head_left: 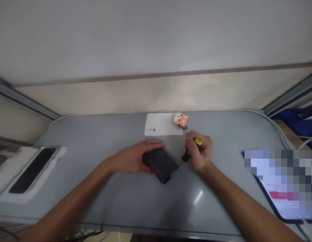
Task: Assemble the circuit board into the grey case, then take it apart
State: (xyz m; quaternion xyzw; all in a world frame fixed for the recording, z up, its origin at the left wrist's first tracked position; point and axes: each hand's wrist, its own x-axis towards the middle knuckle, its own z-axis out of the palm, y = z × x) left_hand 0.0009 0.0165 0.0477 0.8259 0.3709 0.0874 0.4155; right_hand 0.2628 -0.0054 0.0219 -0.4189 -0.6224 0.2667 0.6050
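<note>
Near the middle of the grey table, my left hand [137,157] is closed around the far left end of a dark box-shaped device [161,163] with faint reddish marks on its side. My right hand [201,151] grips a screwdriver [198,142] with a black and yellow handle. Its thin shaft slants down to the left, and the tip meets the device's right-hand edge; whether it sits in a screw is too small to tell. Behind the device lies a white sheet of paper [161,122] with a few tiny dark pieces [153,129] on it.
An orange and white animal-shaped case [180,119] with a black loop rests on the paper's right end. At left, a black phone [33,170] lies on white paper. A lit tablet [284,201], partly blurred out, is at right. A wall [156,94] stands behind the table [115,201].
</note>
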